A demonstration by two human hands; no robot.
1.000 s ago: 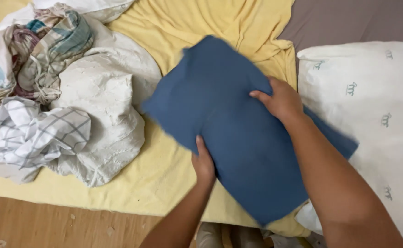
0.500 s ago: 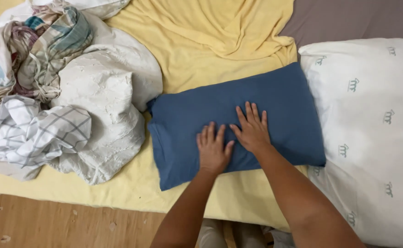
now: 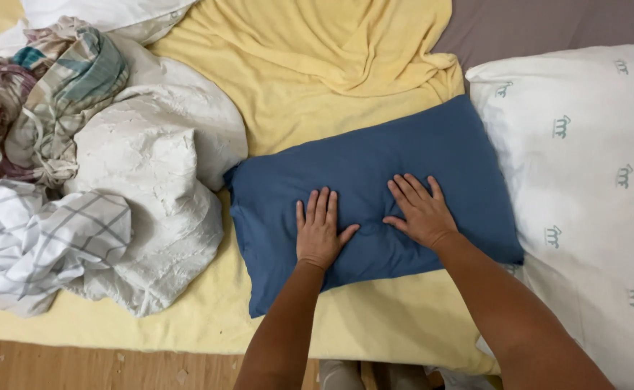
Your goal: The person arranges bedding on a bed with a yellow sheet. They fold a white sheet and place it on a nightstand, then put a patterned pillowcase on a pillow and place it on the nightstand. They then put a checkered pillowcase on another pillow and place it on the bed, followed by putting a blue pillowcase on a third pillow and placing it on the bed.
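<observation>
My left hand (image 3: 319, 230) and right hand (image 3: 420, 212) lie flat, fingers spread, gripping nothing, side by side on the blue pillow (image 3: 375, 198). It rests on the yellow sheet (image 3: 310, 79), between crumpled laundry (image 3: 79, 180) and, touching I think, a white pillow (image 3: 584, 180).

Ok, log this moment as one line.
left hand: flat on blue pillow | right hand: flat on it | pillow: lying on yellow sheet
</observation>
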